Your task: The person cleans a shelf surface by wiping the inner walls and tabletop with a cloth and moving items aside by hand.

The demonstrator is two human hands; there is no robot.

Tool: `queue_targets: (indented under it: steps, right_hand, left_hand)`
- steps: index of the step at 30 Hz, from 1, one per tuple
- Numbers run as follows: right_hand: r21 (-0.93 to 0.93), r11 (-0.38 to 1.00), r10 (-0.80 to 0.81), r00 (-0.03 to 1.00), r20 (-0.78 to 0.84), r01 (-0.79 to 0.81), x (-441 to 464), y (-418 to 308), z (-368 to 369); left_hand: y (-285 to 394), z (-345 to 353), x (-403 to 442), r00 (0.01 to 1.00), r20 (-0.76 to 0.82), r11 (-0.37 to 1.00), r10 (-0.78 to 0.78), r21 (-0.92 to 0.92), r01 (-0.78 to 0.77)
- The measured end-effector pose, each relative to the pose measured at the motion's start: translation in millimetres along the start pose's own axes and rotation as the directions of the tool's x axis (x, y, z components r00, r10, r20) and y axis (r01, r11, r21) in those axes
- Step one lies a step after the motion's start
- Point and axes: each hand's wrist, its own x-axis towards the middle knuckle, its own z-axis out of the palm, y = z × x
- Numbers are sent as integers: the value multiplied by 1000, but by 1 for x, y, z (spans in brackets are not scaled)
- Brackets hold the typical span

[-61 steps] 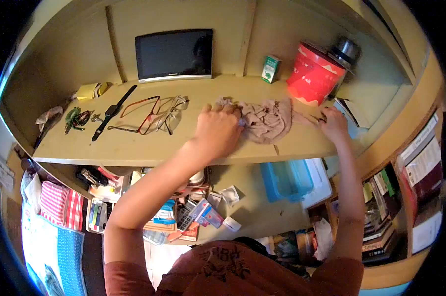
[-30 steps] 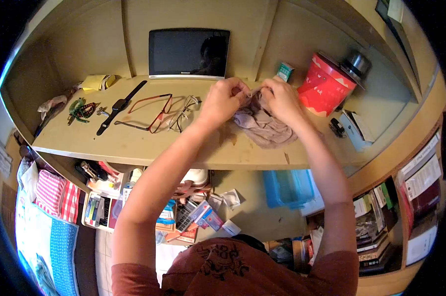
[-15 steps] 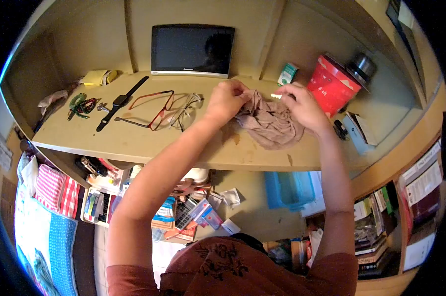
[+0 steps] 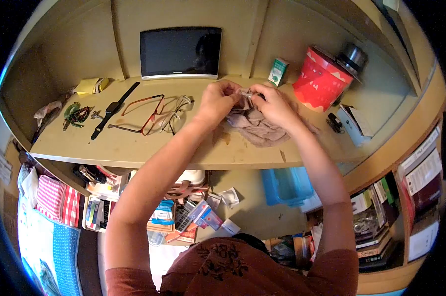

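Note:
A crumpled brownish-grey cloth lies bunched on the shelf under my hands. My left hand is closed, its fingers pinching a gathered part of the cloth at the upper left. Close beside it, my right hand is closed in a pinch on a small whitish object that meets the cloth between my fingertips. Fingers cover most of that object, so its kind is unclear. Left of my hands lie thin-framed glasses, red-framed glasses and a black smartwatch.
A dark-screened tablet leans at the back. A green-and-white box, a red tub and a light-blue box stand to the right. Beaded bracelets and a yellow packet sit at the left. Below is a blue bin.
My right hand has moved left with the small whitish object, bringing it against the cloth at my left fingertips. The view has shifted slightly.

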Motion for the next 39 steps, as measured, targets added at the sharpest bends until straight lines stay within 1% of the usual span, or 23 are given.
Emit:
queue_targets:
  steps: [1, 2, 3, 4, 6, 7, 8, 9, 10, 11, 12, 13, 14, 16, 18, 21, 22, 24, 26, 29, 33, 35, 39]
  right_hand:
    - [-114, 986, -132, 989, -70, 123, 1, -4, 2]
    - [-119, 985, -132, 989, -70, 123, 1, -9, 5]
    - [80, 992, 92, 996, 20, -94, 1, -24, 4]
    - [248, 912, 303, 944, 134, -328, -1, -32, 0]
    - [115, 958, 251, 962, 108, -263, 2, -26, 0]
    - [-7, 979, 206, 979, 7, -206, 4, -18, 3]
    - [-12, 977, 215, 977, -7, -215, 6, -8, -3]
    - [-152, 955, 258, 966, 4, -255, 11, -9, -11]
    - [-286, 917, 297, 955, 16, -280, 16, -21, -19]
    - [-393, 869, 343, 938, 44, -299, 14, -34, -33]
    - [-523, 836, 323, 921, 217, -169, 25, 4, -32]
    - [-579, 809, 295, 923, 249, -102, 28, 20, -35]
    - [-498, 857, 307, 909, 282, -135, 33, 43, -36]
    - [-421, 882, 278, 955, 105, -211, 40, 51, -37]
    - [-473, 844, 231, 967, -106, -254, 53, 51, -28]
    - [-321, 929, 183, 982, -34, -184, 68, 55, -8]
    - [-319, 932, 174, 984, -26, -173, 73, 55, -3]
    - [-579, 815, 28, 996, 90, 30, 84, 55, 8]
    - [-600, 796, 4, 991, 131, 77, 91, 59, 17]
    - [-659, 693, -273, 953, 133, 291, 102, 71, 30]
    - [-713, 648, -178, 963, 203, 270, 116, 62, 48]
    - [-778, 561, 128, 899, 418, 282, 123, 58, 52]
    - [-715, 655, 39, 935, 353, 243, 128, 70, 60]
  left_hand:
    - [1, -1, -2, 1000, -12, 1000, -16, 10, 16]
    - [1, -4, -4, 1000, -10, 1000, -12, 7, 13]
    - [-2, -6, -4, 999, -21, 999, -30, 19, 30]
    - [-6, -3, -2, 999, -17, 999, -43, 24, 43]
    - [-18, -2, 3, 999, -33, 999, 32, -10, -32]
    - [-19, -2, 3, 994, -46, 993, 96, 73, -92]
    - [-19, -1, 2, 985, -65, 976, 160, 161, -147]
    - [-14, 2, -4, 985, -60, 975, 162, 161, -151]
    - [-4, 4, -13, 982, -35, 908, 187, 388, -159]
    - [7, 3, -21, 979, -15, 788, 202, 597, -153]
    - [21, 2, -28, 992, 89, 732, 89, 669, -126]
    - [18, 7, -28, 989, 114, 691, 91, 708, -145]
    - [15, 11, -28, 986, 141, 650, 90, 742, -165]
    - [15, 13, -29, 982, 149, 696, 119, 692, -189]
    - [15, 16, -31, 974, 169, 739, 153, 635, -227]
    - [13, 22, -37, 918, 182, 674, 353, 631, -384]
    - [11, 23, -37, 920, 171, 674, 352, 636, -376]
    - [11, 24, -37, 927, 247, 654, 283, 658, -374]
    - [15, 22, -39, 925, 219, 650, 311, 661, -375]
    - [19, 21, -37, 927, 307, 631, 215, 681, -372]
    - [15, 22, -36, 929, 287, 605, 232, 705, -369]
    - [14, 21, -35, 927, 289, 600, 240, 706, -375]
    - [14, 21, -36, 927, 288, 588, 241, 717, -376]
